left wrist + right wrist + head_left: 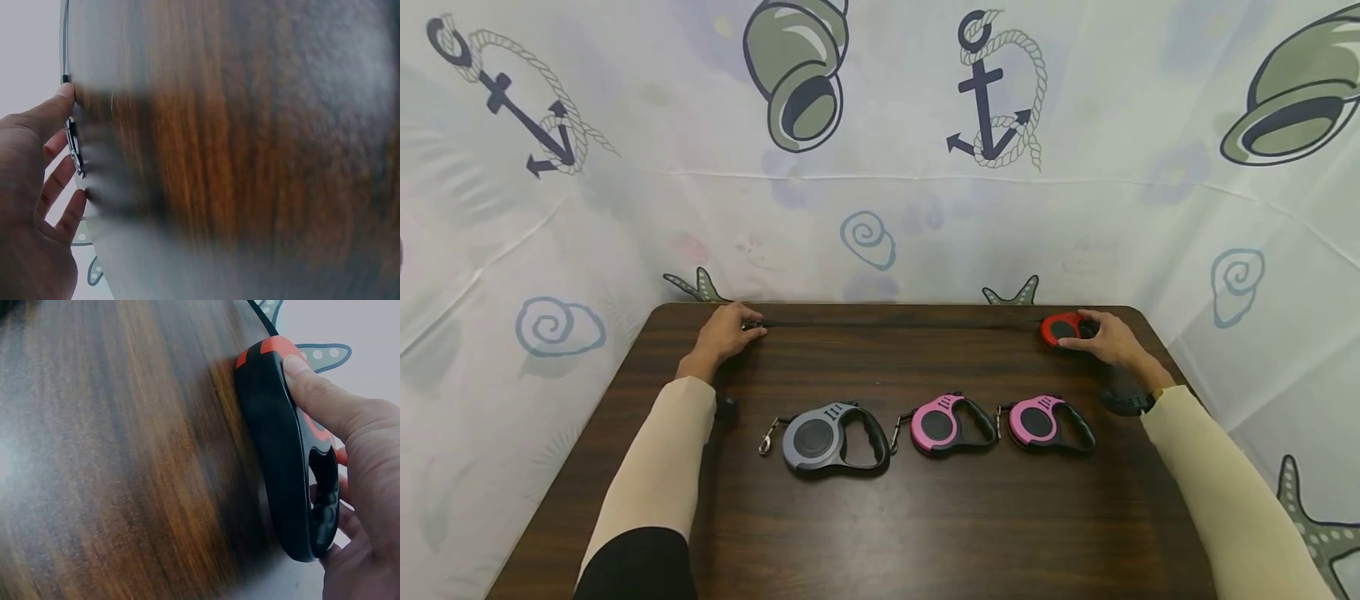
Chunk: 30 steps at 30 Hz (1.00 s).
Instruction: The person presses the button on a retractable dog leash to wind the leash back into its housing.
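A red and black retractable leash (1060,329) lies at the table's back right corner, and my right hand (1108,337) grips it. In the right wrist view the thumb presses on the red leash (281,444) near its front while the other fingers of my right hand (356,456) curl round the handle. Its black cord (895,323) stretches left along the back edge to a metal clip (754,326). My left hand (726,333) pinches that clip. The left wrist view is blurred, but shows my left hand (44,175) with its fingers at the clip (75,147).
A grey leash (823,437) and two pink leashes (943,425) (1045,423) lie in a row mid-table, cords retracted. The dark wooden table (925,533) is enclosed by a white cloth (880,208) printed with anchors and shells.
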Tool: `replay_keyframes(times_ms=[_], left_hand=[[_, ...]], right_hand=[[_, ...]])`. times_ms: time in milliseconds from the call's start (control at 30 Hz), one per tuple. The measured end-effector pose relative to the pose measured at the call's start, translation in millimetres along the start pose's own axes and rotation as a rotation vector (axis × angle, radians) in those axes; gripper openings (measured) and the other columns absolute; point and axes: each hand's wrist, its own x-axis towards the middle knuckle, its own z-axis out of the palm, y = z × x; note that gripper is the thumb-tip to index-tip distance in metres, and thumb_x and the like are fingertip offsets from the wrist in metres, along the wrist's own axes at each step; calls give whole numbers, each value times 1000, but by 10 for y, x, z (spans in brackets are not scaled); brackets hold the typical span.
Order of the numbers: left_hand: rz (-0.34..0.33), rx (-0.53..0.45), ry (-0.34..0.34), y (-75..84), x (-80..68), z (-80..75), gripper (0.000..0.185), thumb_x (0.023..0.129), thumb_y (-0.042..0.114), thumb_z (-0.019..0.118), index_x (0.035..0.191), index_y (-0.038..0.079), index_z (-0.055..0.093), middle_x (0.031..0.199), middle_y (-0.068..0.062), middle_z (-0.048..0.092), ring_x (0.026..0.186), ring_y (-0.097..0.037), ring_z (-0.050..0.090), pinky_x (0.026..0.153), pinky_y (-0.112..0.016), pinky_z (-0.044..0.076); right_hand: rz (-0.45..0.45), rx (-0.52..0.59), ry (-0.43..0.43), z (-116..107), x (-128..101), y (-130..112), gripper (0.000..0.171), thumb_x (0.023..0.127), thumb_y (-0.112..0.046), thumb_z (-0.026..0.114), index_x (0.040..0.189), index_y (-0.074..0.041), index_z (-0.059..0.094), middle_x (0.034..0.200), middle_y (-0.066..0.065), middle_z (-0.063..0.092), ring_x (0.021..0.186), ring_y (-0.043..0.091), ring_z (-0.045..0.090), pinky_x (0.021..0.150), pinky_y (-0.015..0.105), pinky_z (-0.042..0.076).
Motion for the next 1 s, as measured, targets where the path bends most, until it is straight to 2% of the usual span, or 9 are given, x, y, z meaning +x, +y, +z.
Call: replay_keyframes(times_ms=[300, 500, 733, 1000], left_hand=[[-17, -31, -26, 8, -56, -15, 34, 99, 24, 77, 126, 3, 75, 132, -24, 67, 124, -46, 61, 104, -66, 46], [7, -36, -19, 0, -74, -17, 29, 98, 21, 78, 120, 3, 77, 122, -20, 73, 118, -43, 65, 101, -65, 48], [31, 3, -47, -6, -86, -36, 21, 99, 20, 77, 114, 4, 77, 109, -15, 74, 106, -36, 67, 94, -61, 50], [65, 69, -62, 36, -112, -95, 19, 98, 20, 76, 108, 4, 76, 90, -8, 73, 87, -28, 68, 83, -58, 53]], right_hand=[[-29, 23, 20, 48, -39, 34, 97, 95, -46, 79, 159, 10, 34, 158, 42, 34, 146, 60, 33, 116, 74, 30], [-64, 28, 58, 58, -69, 28, 94, 94, -41, 82, 157, 12, 36, 156, 42, 38, 144, 60, 35, 115, 74, 31], [-77, 25, 77, 31, -64, 9, 96, 92, -41, 84, 157, 12, 37, 155, 40, 40, 143, 58, 37, 114, 71, 33], [-86, -25, 119, 8, -105, -3, 98, 91, -36, 86, 158, 12, 33, 154, 44, 32, 143, 62, 31, 114, 74, 29]])
